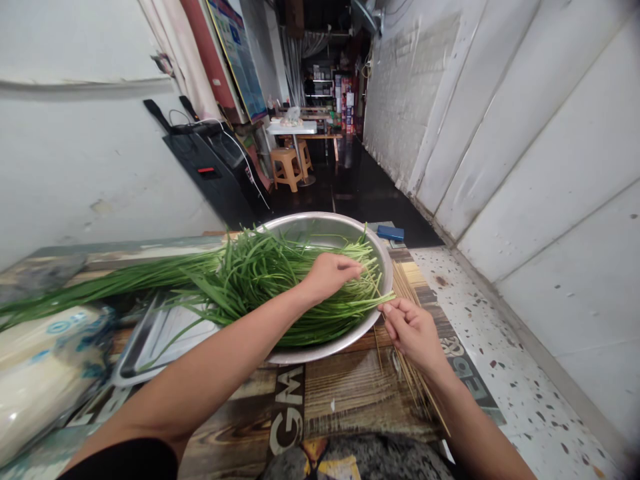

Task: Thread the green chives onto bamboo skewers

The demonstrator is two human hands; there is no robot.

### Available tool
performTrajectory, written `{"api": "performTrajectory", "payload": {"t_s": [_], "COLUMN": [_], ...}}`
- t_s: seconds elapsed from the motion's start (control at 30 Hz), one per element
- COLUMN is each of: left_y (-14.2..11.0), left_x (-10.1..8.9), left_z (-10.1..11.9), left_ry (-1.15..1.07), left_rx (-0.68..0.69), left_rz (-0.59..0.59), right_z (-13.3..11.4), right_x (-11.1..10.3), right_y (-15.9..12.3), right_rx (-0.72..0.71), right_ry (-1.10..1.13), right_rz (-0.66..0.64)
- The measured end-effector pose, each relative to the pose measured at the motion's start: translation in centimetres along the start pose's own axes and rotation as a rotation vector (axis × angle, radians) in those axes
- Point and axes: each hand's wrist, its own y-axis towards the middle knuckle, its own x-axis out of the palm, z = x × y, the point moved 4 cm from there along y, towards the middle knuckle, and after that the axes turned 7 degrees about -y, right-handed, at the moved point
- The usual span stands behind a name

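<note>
A large metal basin [345, 348] holds a heap of garlic chives [265, 273], their pale stem ends toward the right rim. My left hand [330, 275] is over the heap, thumb and fingers pinched together close to the stem ends; what is between them is too small to make out. At the right rim, my right hand [411, 327] pinches the ends of a few chives that stick out over the edge. Thin bamboo skewers [410, 377] lie on the wood-patterned table beneath and beside my right hand.
More long chives [115, 288] stretch left across the table, past a clear plastic tray [145, 353] and a filled plastic bag [45, 367]. A blue box [390, 233] sits behind the basin. White panels [540, 167] wall off the right; stools [286, 168] and a small table [293, 128] stand farther back.
</note>
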Motion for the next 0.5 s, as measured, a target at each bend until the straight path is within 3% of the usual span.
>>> {"api": "performTrajectory", "payload": {"t_s": [0.27, 0.5], "left_y": [-0.04, -0.21], "left_x": [-0.10, 0.04], "left_z": [0.04, 0.23], "left_ry": [-0.008, 0.090], "left_rx": [-0.009, 0.072], "left_rz": [0.015, 0.006], "right_z": [0.00, -0.27], "right_x": [0.12, 0.31], "right_y": [-0.08, -0.19], "right_rx": [0.013, 0.029], "right_ry": [0.010, 0.030], "right_rz": [0.010, 0.026]}}
